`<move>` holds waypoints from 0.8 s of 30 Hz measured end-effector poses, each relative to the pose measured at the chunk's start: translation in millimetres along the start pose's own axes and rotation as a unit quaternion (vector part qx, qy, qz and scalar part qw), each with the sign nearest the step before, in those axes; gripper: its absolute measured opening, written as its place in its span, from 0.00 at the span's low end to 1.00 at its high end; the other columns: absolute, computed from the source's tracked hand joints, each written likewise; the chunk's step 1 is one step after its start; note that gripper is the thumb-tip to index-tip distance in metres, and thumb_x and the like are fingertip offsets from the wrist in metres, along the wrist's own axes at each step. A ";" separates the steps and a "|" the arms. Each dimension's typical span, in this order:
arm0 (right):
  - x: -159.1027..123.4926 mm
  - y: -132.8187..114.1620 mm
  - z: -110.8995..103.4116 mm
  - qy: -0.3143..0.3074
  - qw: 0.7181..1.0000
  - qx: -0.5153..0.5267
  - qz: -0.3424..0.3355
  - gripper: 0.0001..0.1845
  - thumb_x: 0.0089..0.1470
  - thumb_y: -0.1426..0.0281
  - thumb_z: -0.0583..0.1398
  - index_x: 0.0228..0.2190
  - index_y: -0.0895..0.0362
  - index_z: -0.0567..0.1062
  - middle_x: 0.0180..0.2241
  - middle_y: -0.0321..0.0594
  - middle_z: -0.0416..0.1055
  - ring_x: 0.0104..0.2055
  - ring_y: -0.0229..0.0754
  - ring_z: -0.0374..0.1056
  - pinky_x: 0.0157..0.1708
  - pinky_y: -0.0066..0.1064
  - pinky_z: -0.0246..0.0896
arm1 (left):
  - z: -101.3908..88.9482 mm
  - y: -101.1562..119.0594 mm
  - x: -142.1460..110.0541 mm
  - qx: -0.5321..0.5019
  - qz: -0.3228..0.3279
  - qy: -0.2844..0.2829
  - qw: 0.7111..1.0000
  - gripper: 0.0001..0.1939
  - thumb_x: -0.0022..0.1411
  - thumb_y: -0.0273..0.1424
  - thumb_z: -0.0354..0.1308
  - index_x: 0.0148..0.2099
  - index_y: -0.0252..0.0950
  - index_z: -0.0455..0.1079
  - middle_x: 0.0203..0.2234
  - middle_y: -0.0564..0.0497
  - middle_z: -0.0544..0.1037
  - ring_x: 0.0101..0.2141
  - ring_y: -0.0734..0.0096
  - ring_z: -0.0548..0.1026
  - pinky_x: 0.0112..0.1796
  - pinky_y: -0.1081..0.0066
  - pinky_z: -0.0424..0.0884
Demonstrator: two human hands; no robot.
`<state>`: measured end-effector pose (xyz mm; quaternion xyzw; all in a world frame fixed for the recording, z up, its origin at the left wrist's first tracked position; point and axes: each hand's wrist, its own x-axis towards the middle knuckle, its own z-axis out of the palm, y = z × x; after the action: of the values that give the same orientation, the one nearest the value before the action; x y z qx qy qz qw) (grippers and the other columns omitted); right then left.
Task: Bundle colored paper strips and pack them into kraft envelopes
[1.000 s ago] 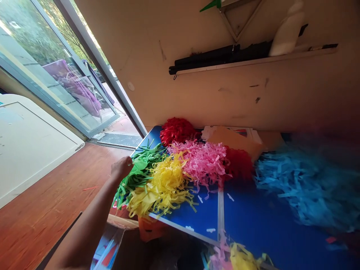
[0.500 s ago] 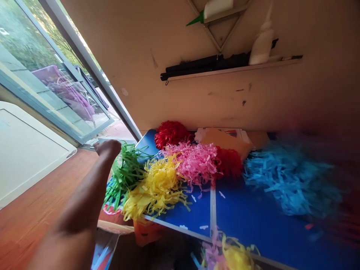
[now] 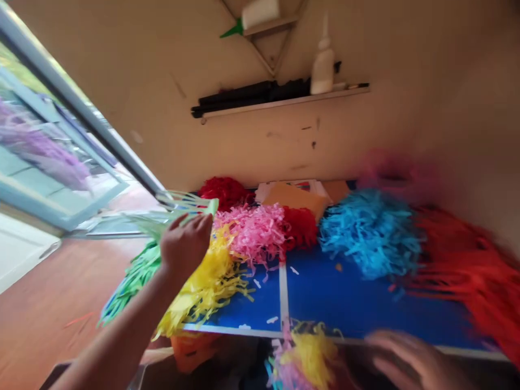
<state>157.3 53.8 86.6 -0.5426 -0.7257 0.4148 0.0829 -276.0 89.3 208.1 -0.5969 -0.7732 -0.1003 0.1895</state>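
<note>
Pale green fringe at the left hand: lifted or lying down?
Lifted: the pale green fringe is gripped in the left hand, its strips spread, blurred, in the air.

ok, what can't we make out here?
Head view:
Left hand: its back hides the grip on the pale green fringe.
Right hand: motion blur; finger pose unclear.
Red streamers: blurred, cut off by the right edge.
Pink-and-yellow bunch: bottom edge crops it.

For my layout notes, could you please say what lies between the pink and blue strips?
Red strips lie between the pink strips and the blue strips in the head view.
</note>
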 end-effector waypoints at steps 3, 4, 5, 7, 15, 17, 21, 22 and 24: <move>3.4 -52.4 6.8 -0.055 0.982 0.101 -0.152 0.28 0.57 0.64 0.59 0.59 0.53 0.69 0.53 0.43 0.72 0.55 0.46 0.67 0.54 0.29 0.59 | 29.8 60.5 -34.0 -0.050 0.093 0.017 0.994 0.17 0.64 0.35 0.48 0.50 0.43 0.74 0.47 0.50 0.81 0.48 0.56 0.76 0.56 0.58 0.64; 11.6 -72.9 14.6 -0.098 0.964 0.142 -0.201 0.33 0.58 0.65 0.58 0.64 0.54 0.60 0.52 0.42 0.73 0.48 0.43 0.71 0.50 0.28 0.63 | 38.2 75.5 -42.0 -0.067 0.102 0.024 0.992 0.17 0.62 0.34 0.50 0.49 0.43 0.75 0.45 0.50 0.81 0.47 0.56 0.77 0.53 0.59 0.67; 22.7 -91.7 23.6 -0.122 0.953 0.157 -0.227 0.40 0.57 0.66 0.58 0.67 0.54 0.52 0.50 0.41 0.75 0.43 0.41 0.72 0.45 0.27 0.64 | 45.5 87.8 -48.4 -0.082 0.107 0.026 0.991 0.17 0.60 0.33 0.51 0.49 0.43 0.75 0.44 0.50 0.82 0.46 0.56 0.77 0.51 0.60 0.69; 48.9 -118.6 42.8 -0.132 0.948 0.148 -0.248 0.41 0.54 0.70 0.58 0.66 0.53 0.51 0.42 0.37 0.77 0.36 0.39 0.72 0.36 0.24 0.64 | 56.9 104.9 -58.1 -0.099 0.086 0.036 0.991 0.17 0.58 0.31 0.52 0.47 0.43 0.77 0.41 0.50 0.83 0.44 0.57 0.79 0.46 0.63 0.72; 88.7 -113.8 89.0 0.054 0.947 0.258 -0.186 0.24 0.46 0.77 0.58 0.47 0.54 0.66 0.27 0.31 0.66 0.28 0.39 0.64 0.29 0.28 0.60 | 68.8 122.9 -90.2 -0.104 0.146 0.143 0.973 0.18 0.63 0.27 0.48 0.47 0.31 0.76 0.37 0.44 0.84 0.37 0.60 0.81 0.41 0.66 0.73; 87.6 -109.0 88.4 0.105 0.928 0.289 -0.213 0.22 0.41 0.77 0.59 0.42 0.54 0.68 0.33 0.37 0.69 0.36 0.44 0.67 0.39 0.35 0.64 | 66.9 124.7 -95.9 -0.119 0.176 0.165 0.963 0.18 0.63 0.26 0.47 0.49 0.30 0.74 0.40 0.43 0.83 0.40 0.60 0.81 0.43 0.65 0.72; 91.4 -106.3 81.7 0.015 0.839 0.469 -0.277 0.28 0.40 0.70 0.60 0.47 0.51 0.71 0.48 0.41 0.70 0.57 0.52 0.60 0.59 0.47 0.53 | 58.3 130.4 -104.2 -0.141 0.219 0.188 0.947 0.20 0.63 0.23 0.46 0.55 0.31 0.69 0.46 0.42 0.81 0.46 0.60 0.79 0.50 0.63 0.67; 94.1 -106.7 80.0 -0.019 0.800 0.536 -0.268 0.28 0.40 0.67 0.60 0.48 0.50 0.71 0.48 0.40 0.71 0.58 0.52 0.60 0.60 0.47 0.53 | 56.0 133.1 -106.1 -0.141 0.230 0.187 0.945 0.20 0.63 0.23 0.47 0.55 0.30 0.68 0.47 0.41 0.81 0.47 0.59 0.78 0.50 0.62 0.65; 100.5 -107.5 76.1 -0.044 0.735 0.632 -0.242 0.28 0.42 0.61 0.59 0.48 0.49 0.72 0.48 0.41 0.73 0.58 0.53 0.62 0.58 0.47 0.57 | 53.0 141.1 -109.7 -0.138 0.255 0.174 0.941 0.20 0.63 0.23 0.47 0.56 0.31 0.68 0.49 0.42 0.80 0.49 0.57 0.77 0.50 0.60 0.63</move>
<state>-3.4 93.6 79.0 -0.1531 -0.4064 0.7672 0.4721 -126.0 50.1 104.6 -0.7677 -0.5284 -0.2563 0.2563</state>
